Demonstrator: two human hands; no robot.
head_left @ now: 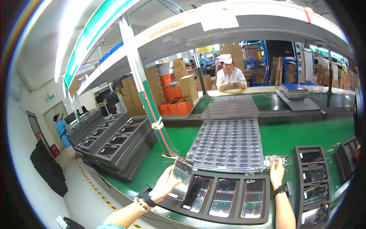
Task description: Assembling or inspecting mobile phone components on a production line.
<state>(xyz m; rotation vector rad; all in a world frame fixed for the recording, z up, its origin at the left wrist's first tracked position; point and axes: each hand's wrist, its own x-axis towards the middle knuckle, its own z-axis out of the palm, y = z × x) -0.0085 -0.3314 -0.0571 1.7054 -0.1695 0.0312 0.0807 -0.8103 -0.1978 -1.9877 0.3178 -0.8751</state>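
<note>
Grey panel (178,182) at tray's (238,202) left edge

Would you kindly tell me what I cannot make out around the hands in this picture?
In the head view:
- Left hand: some fingers are hidden behind the glossy panel it holds.
- Right hand: whether it pinches anything is too small to tell among the pale bits.
- Dark parts in the clear tray: too small to identify.
- Far-right tray: cut off by the picture's dark rim.

Light-blue sleeve (110,226), black wristbands (280,190), bracelet (142,205)
</note>
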